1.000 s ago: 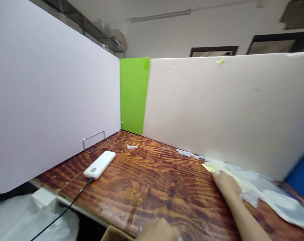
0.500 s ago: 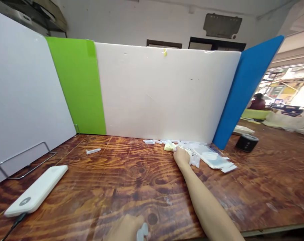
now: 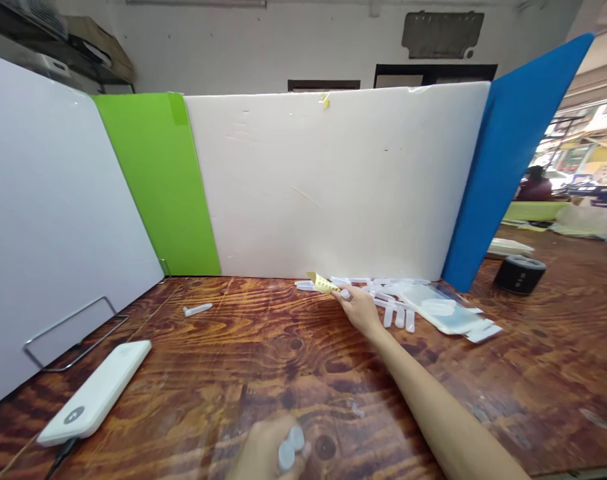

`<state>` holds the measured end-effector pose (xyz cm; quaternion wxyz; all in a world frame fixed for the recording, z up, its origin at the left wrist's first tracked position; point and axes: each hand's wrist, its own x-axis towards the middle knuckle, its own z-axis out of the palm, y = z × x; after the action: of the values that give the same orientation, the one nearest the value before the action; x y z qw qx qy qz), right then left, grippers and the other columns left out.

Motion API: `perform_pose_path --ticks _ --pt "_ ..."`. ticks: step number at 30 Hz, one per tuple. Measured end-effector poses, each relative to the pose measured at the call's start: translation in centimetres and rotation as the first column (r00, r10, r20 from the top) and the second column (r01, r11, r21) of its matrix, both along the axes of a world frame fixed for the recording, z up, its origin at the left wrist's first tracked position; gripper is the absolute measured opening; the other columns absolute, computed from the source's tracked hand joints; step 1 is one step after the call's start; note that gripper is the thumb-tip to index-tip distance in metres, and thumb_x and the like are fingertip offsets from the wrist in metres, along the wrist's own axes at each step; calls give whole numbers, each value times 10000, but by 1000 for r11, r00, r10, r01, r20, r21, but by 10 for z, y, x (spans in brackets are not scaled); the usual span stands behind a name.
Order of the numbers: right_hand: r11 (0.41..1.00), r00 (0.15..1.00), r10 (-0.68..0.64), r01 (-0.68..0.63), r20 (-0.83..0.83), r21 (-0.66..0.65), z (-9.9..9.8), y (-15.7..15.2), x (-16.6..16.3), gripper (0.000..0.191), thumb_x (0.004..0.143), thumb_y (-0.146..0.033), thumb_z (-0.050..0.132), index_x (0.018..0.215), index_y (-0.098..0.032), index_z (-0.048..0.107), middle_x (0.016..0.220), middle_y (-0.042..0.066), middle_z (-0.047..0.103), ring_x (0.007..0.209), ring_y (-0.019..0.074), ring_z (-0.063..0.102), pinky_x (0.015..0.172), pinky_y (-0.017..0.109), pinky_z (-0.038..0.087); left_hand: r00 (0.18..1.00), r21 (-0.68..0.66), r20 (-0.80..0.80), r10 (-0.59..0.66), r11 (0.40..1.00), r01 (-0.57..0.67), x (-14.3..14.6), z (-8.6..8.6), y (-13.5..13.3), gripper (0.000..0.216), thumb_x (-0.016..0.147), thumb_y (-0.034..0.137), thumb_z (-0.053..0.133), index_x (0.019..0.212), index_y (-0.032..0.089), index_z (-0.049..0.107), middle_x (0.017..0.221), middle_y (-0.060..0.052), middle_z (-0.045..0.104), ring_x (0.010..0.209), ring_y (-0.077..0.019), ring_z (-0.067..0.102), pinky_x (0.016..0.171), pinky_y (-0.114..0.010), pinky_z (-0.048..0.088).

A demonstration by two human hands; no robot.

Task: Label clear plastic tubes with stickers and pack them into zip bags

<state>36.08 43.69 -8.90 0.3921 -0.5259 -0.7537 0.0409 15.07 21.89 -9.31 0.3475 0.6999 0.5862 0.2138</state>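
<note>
My left hand (image 3: 266,448), blurred at the bottom edge, is closed around small plastic tubes; two round pale caps (image 3: 292,448) stick out beside the thumb. Further out, my right hand (image 3: 362,310) pinches a yellow sheet of labels (image 3: 323,283), raised at a tilt near the white board. A small whitish thing (image 3: 344,293) shows at its fingertips, too small to name. Just right of that hand lie several clear plastic tubes (image 3: 399,316) in a loose pile. A single tube (image 3: 198,310) rests apart on the left.
A clear plastic bag (image 3: 436,308) lies right of the pile. White (image 3: 303,187), green (image 3: 153,187) and blue (image 3: 518,160) boards wall the wooden table (image 3: 183,380). A white power bank (image 3: 98,393) with cable and a wire stand (image 3: 78,333) are left; a black speaker (image 3: 519,275) stands right.
My right hand has lifted the yellow sheet slightly and tilted it up, away from the pile. My left hand has turned so both caps show. The view has shifted a little.
</note>
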Motion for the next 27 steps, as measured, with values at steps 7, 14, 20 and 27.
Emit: perform_pose_path --ticks 7,14,20,27 --pt "882 877 471 -470 96 -41 8 -64 -51 146 869 -271 604 978 -228 691 883 25 746 746 178 687 650 226 456 753 74 460 470 825 -560 -12 11 4 334 777 506 537 801 177 587 684 -5 552 659 -167 497 627 -260 395" --pt "744 719 667 -652 195 -146 3 -101 -74 128 858 -306 628 958 -252 686 863 -21 737 741 135 677 660 177 459 403 -270 698 591 739 -617 -24 17 13 187 661 308 671 722 146 601 642 -3 616 538 -121 537 519 -225 483" --pt "984 943 170 -146 287 -106 -4 -48 -43 289 910 -315 497 1088 -117 611 1047 195 631 883 325 632 748 404 466 366 -408 605 707 670 -620 -27 15 11 90 698 62 565 761 100 618 621 -51 670 438 -128 584 397 -203 482" --pt "993 951 -21 55 310 -102 -19 -20 -19 345 823 -200 565 1119 -23 558 1091 296 558 1056 434 504 872 587 369 329 -445 559 761 610 -655 -25 11 12 183 669 -45 530 770 98 585 645 -50 673 403 -123 601 339 -168 456"
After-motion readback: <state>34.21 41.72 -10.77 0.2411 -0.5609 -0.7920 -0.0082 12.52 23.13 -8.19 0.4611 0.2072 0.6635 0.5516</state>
